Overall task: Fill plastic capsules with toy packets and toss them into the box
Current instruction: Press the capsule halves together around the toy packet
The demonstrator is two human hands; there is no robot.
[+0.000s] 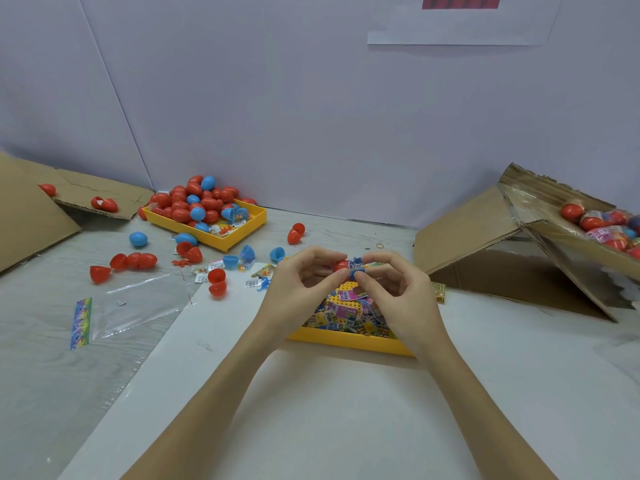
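Note:
My left hand (pixel 304 282) grips a red capsule (pixel 341 265) at the middle of the table. My right hand (pixel 398 289) pinches a blue toy packet (pixel 356 266) against the capsule's open side. Both hands hover over a yellow tray (pixel 346 339) heaped with colourful toy packets (pixel 343 315). A tilted cardboard box (pixel 554 230) at the right holds several filled capsules (pixel 606 223). A second yellow tray (pixel 249 220) at the back left is piled with red and blue capsules (pixel 197 199).
Loose red and blue capsule halves (pixel 138 261) and small packets lie scattered left of my hands. A clear plastic bag (pixel 138 306) lies at the left. Flattened cardboard (pixel 31 216) sits at the far left. A white sheet (pixel 311 410) covers the near table.

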